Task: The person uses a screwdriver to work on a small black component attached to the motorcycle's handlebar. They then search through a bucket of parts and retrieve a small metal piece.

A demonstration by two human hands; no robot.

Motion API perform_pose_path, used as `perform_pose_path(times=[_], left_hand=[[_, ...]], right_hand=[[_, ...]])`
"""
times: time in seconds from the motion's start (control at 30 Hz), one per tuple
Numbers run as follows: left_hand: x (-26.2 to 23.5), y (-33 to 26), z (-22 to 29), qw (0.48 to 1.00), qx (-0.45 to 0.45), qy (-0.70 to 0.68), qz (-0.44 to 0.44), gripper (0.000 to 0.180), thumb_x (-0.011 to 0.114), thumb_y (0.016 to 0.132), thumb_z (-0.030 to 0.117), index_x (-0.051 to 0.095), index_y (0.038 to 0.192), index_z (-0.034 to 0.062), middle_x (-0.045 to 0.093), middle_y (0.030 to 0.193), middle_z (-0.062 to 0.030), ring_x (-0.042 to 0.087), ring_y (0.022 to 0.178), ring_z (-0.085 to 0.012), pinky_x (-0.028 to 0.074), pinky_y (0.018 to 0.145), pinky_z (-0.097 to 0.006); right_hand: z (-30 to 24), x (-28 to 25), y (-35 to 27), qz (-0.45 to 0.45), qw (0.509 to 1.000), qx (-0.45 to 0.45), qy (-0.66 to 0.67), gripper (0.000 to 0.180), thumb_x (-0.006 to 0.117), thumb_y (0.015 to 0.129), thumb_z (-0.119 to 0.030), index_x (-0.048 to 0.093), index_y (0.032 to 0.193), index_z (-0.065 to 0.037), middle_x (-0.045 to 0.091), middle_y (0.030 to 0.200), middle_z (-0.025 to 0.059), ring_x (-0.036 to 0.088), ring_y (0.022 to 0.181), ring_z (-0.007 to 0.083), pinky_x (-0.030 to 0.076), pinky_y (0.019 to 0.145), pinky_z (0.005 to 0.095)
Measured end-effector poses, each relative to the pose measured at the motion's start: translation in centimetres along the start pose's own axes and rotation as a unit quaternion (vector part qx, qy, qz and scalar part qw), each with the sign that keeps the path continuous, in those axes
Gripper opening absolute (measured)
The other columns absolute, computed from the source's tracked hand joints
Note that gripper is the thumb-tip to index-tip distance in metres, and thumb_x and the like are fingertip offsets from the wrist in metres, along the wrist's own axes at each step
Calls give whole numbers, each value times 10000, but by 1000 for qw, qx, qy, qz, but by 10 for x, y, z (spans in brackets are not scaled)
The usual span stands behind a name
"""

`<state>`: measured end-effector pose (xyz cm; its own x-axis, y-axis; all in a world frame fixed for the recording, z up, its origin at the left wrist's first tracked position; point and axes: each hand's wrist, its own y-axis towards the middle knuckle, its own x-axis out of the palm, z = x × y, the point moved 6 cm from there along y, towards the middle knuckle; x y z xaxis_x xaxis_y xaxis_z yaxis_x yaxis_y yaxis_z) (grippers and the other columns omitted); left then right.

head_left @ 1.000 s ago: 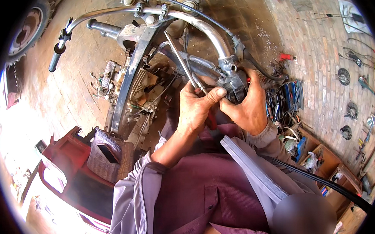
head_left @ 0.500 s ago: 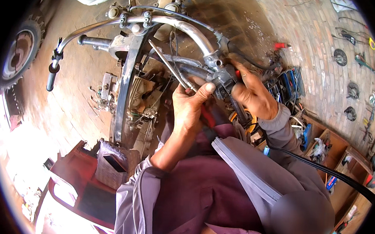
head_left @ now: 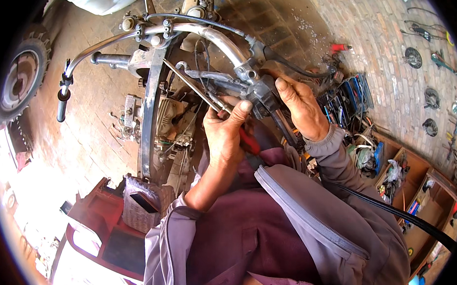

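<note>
A bent metal handlebar (head_left: 220, 40) crosses in front of me, with a black switch housing (head_left: 262, 94) at its right end. My left hand (head_left: 223, 134) is closed around a screwdriver; its long thin shaft (head_left: 190, 84) points up and left, and part of a red handle (head_left: 250, 142) shows below. The left thumb rests beside the housing's lower left edge. On the other side, my right hand (head_left: 306, 107) grips the housing, its thumb raised along the right edge and its other fingers partly hidden behind it.
The dark motorcycle frame (head_left: 151, 108) and an engine (head_left: 171, 117) are on the left. A red plastic body part (head_left: 98, 210) lies lower left. Blue-handled tools (head_left: 350, 97) and a wooden parts tray (head_left: 434, 223) stand right, near a brick wall (head_left: 370, 41). A tyre (head_left: 25, 77) is far left.
My right hand has shifted its hold, its thumb moving up along the housing. The handlebar appears slightly further left and higher in view. The left hand keeps the screwdriver.
</note>
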<state>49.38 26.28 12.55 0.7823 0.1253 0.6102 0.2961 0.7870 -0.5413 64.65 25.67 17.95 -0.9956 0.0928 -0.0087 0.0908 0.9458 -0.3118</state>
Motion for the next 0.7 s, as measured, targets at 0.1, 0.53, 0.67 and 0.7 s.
perform_pose_path(times=[0.1,0.53,0.67,0.7], left_hand=[[1,-2,3,999,-24,-28,28,244,807,799,73,568,854,66,588,666,-23,565,515,-135,457,454,-253],[-7,0,-9,1000,21,-7,-13,217,739,882,189,551,919,87,588,714,-29,553,560,-134,453,472,-253],[-7,1,-6,1000,3,-17,-25,221,727,892,223,556,947,93,624,786,-42,560,574,-151,459,477,-274],[-5,0,-2,999,3,-38,-11,271,772,848,193,518,871,104,592,725,-36,547,541,-152,450,464,-265]], right_hand=[[-4,2,-1,-6,1000,3,-18,454,450,1056,-304,543,1309,61,644,1182,85,565,1100,134,434,984,261],[8,2,-6,69,996,4,52,436,474,1046,-339,597,1248,28,665,1093,49,565,979,106,440,885,242],[0,1,-5,46,997,-13,56,435,451,1051,-342,605,1231,22,670,1080,41,573,964,98,437,889,239],[1,1,-5,34,997,-10,64,430,441,1054,-335,606,1226,23,672,1081,40,578,967,97,439,895,240]])
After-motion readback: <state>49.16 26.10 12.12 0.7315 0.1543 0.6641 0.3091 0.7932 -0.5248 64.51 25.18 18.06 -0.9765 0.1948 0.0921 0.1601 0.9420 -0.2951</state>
